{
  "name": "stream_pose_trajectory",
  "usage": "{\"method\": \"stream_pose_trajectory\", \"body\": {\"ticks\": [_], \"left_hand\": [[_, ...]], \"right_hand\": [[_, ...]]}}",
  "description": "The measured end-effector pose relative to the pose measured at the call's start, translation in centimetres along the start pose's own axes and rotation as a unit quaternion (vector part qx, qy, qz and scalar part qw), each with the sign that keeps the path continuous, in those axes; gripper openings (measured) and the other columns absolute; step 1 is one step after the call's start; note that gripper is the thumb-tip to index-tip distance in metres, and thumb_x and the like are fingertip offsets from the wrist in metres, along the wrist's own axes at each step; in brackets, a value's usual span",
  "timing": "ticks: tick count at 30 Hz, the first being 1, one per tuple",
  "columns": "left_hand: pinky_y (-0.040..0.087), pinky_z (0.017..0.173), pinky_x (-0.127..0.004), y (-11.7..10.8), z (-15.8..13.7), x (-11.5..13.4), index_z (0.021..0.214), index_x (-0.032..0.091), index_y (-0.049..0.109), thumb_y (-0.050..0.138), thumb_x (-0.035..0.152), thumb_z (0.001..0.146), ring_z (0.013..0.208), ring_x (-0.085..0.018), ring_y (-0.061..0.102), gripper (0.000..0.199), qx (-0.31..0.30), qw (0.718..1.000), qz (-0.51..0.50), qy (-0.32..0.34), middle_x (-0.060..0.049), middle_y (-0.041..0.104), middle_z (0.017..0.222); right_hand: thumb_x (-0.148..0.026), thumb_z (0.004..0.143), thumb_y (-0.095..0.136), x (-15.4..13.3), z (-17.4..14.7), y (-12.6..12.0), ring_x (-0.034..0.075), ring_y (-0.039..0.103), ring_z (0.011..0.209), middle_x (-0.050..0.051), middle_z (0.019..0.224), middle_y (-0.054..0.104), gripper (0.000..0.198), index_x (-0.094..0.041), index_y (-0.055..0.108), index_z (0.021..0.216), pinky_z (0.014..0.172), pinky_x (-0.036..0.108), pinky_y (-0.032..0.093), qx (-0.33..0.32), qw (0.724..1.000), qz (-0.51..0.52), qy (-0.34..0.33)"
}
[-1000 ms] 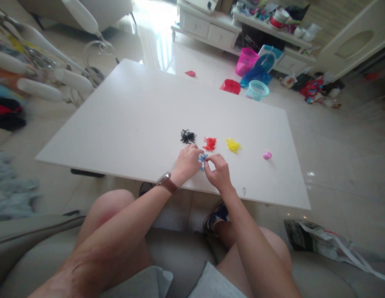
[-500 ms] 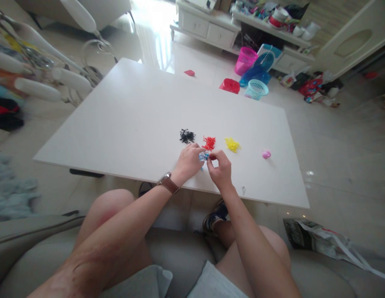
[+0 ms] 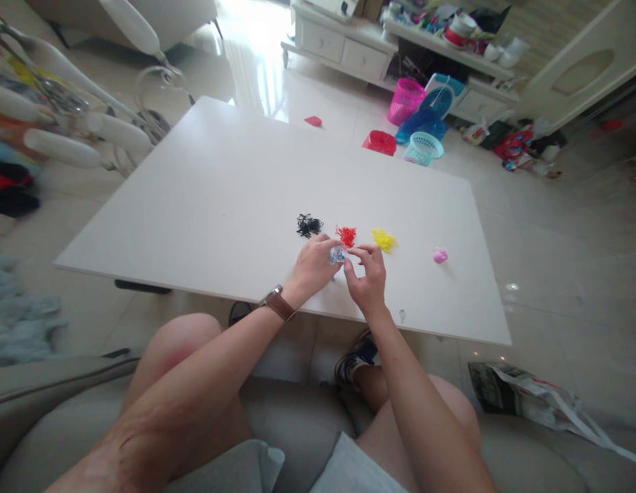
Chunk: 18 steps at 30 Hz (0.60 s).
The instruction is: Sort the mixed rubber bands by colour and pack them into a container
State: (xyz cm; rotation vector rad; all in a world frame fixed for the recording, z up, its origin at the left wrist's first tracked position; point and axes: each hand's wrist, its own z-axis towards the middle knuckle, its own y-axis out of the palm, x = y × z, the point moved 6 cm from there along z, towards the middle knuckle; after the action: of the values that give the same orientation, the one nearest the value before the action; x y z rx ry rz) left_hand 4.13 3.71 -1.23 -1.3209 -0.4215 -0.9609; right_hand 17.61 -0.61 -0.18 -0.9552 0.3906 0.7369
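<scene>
The left hand (image 3: 312,263) grips a clear container (image 3: 337,255) with blue contents, positioned just on the near side of the red pile (image 3: 346,236). The right hand (image 3: 367,274), thumb and fingers bent, is at the container's right side; whether it grips anything cannot be determined. All piles rest on the table (image 3: 194,205). Immediately left of the red pile lies the black pile (image 3: 309,225); to its right, the yellow pile (image 3: 384,239). A pink item (image 3: 439,255) lies farther right of the red pile. A watch (image 3: 278,302) is worn on the left wrist.
</scene>
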Motion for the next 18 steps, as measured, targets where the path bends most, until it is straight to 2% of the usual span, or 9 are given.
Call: {"method": "stream_pose_trajectory", "body": {"ticks": [5, 8, 11, 14, 18], "left_hand": [[0.052, 0.081, -0.029, -0.2, 0.1, 0.2, 0.101, 0.021, 0.074, 0.063, 0.005, 0.076, 0.089, -0.018, 0.063, 0.031, 0.011, 1.000, -0.025, 0.001, -0.004, 0.066, 0.095], [0.052, 0.080, -0.029, -0.2, 0.1, 0.2, 0.102, 0.020, 0.073, 0.064, 0.004, 0.076, 0.088, -0.018, 0.064, 0.032, 0.008, 0.999, -0.033, -0.003, -0.004, 0.067, 0.097], [0.053, 0.081, -0.030, -0.1, 0.0, 0.2, 0.104, 0.020, 0.072, 0.067, 0.006, 0.076, 0.088, -0.018, 0.064, 0.031, 0.007, 0.999, -0.036, -0.005, -0.004, 0.068, 0.098], [0.053, 0.082, -0.030, -0.1, -0.1, 0.2, 0.106, 0.021, 0.071, 0.069, 0.008, 0.078, 0.090, -0.018, 0.065, 0.031, 0.009, 0.999, -0.044, -0.003, -0.004, 0.068, 0.100], [0.053, 0.086, -0.030, -0.5, -0.1, 0.7, 0.108, 0.021, 0.070, 0.067, 0.006, 0.079, 0.095, -0.018, 0.065, 0.033, 0.018, 0.998, -0.068, 0.006, -0.004, 0.069, 0.104]], "right_hand": [[-0.026, 0.092, 0.062, -0.5, -0.1, 0.4, 0.027, 0.055, 0.113, 0.009, 0.122, 0.058, 0.019, -0.027, 0.070, 0.109, 0.095, 0.047, 0.051, -0.028, 0.997, -0.055, -0.038], [-0.027, 0.092, 0.062, -0.5, -0.1, 0.1, 0.029, 0.053, 0.118, 0.010, 0.127, 0.056, 0.025, -0.028, 0.066, 0.116, 0.099, 0.050, 0.048, -0.010, 0.997, -0.073, -0.033], [-0.028, 0.091, 0.062, -0.8, -0.1, -0.3, 0.029, 0.052, 0.120, 0.010, 0.130, 0.054, 0.028, -0.029, 0.063, 0.119, 0.095, 0.049, 0.050, 0.009, 0.996, -0.074, -0.038], [-0.029, 0.091, 0.063, -1.2, -0.1, -0.1, 0.029, 0.052, 0.120, 0.010, 0.132, 0.053, 0.026, -0.029, 0.063, 0.117, 0.089, 0.045, 0.052, -0.018, 0.995, -0.078, -0.059], [-0.031, 0.090, 0.063, -0.8, 0.0, 0.0, 0.031, 0.053, 0.123, 0.012, 0.133, 0.054, 0.042, -0.029, 0.052, 0.130, 0.092, 0.049, 0.052, -0.018, 0.998, -0.049, -0.040]]}}
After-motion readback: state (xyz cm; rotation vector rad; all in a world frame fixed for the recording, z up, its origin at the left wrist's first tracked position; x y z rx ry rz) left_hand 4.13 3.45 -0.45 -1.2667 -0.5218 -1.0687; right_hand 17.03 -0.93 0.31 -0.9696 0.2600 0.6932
